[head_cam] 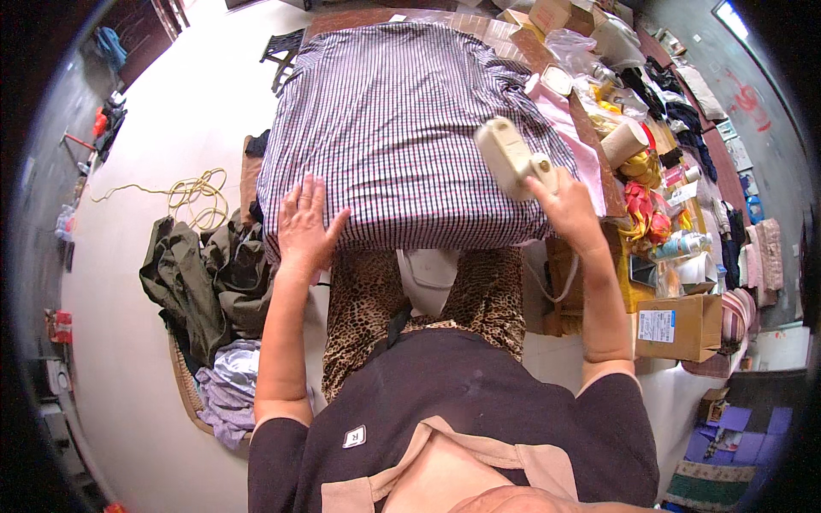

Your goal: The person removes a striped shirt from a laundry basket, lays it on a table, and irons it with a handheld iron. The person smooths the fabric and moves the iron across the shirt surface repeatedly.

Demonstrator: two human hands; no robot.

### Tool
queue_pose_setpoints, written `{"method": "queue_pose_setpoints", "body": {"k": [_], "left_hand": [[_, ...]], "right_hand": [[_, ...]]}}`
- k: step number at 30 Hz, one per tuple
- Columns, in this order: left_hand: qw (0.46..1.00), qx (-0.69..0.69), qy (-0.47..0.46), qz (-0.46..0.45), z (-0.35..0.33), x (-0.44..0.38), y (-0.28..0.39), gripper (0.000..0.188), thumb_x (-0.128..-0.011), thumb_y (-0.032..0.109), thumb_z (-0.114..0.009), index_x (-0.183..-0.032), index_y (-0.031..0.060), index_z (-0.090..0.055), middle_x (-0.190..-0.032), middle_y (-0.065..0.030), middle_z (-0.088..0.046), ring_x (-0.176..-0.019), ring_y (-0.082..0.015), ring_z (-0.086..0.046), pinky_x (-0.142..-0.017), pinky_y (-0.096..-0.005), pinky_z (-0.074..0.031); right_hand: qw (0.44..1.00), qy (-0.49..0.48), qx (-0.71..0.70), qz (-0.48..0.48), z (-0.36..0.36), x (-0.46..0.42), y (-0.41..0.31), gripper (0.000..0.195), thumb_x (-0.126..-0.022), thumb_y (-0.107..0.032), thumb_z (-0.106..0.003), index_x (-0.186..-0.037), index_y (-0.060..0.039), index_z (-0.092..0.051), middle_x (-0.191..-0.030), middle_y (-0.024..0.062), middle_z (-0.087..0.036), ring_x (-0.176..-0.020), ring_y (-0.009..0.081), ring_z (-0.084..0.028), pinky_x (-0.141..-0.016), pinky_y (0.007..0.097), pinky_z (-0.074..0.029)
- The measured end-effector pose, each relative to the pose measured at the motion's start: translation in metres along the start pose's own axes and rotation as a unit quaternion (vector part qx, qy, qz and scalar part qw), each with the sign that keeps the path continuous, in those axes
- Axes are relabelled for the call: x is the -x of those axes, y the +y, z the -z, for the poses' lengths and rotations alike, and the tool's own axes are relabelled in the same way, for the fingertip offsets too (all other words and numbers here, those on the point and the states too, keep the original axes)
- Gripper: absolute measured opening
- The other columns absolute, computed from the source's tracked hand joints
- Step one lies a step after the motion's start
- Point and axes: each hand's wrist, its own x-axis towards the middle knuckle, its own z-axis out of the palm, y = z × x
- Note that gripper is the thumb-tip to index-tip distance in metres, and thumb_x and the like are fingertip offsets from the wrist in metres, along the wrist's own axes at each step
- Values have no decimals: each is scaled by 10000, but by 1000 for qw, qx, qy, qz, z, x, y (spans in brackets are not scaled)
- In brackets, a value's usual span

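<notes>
A checked shirt point(397, 134) in dark and white, with thin pink lines, lies spread over the table before me. My left hand point(308, 221) rests flat on its near left part, palm down and fingers spread. In my right hand point(564, 205) is the handle of a cream handheld garment steamer point(507, 154). Its head is over the right side of the shirt, tilted; whether it touches the cloth I cannot tell. A pale hose point(567, 285) hangs below my right forearm. Pink cloth point(567, 125) shows beneath the shirt's right edge.
To the left, dark green clothing point(192, 282) and lilac cloth point(224, 391) heap over a basket point(183, 378). A yellow cord point(199, 195) lies coiled on the floor. At right stand a cardboard box point(677, 327), dragon fruit point(641, 205), a paper roll point(625, 144) and a spray can point(683, 245).
</notes>
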Motion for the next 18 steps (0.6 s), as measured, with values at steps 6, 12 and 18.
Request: {"method": "queue_pose_setpoints", "body": {"k": [6,12,18], "left_hand": [[995,41,71,-53,0,44,10,722,-845,426,-654,-1439,101,-402,-1508,-128,-349,-1393,-287,-290,-1171,-419,-161],[993,53,93,-41,-8,58,-2,720,-819,355,-685,-1422,69,-415,-1499,-140,-359,-1387,-304,-299,-1167,-414,-190],[989,65,124,-47,-5,61,3,576,-850,296,-666,-1342,43,-505,-1435,-152,-435,-1332,-323,-364,-1136,-423,-250]], "right_hand": [[984,-148,-70,68,-35,12,-84,491,-912,-450,-592,-991,34,-564,-886,246,-652,-792,362,-653,-710,432,-507],[988,-147,6,-47,-10,21,-42,487,-911,-449,-587,-1004,28,-572,-924,262,-646,-851,397,-646,-740,448,-497],[994,-11,91,-65,22,43,46,451,-902,-404,-616,-1006,34,-591,-907,266,-634,-857,412,-624,-741,443,-485]]}}
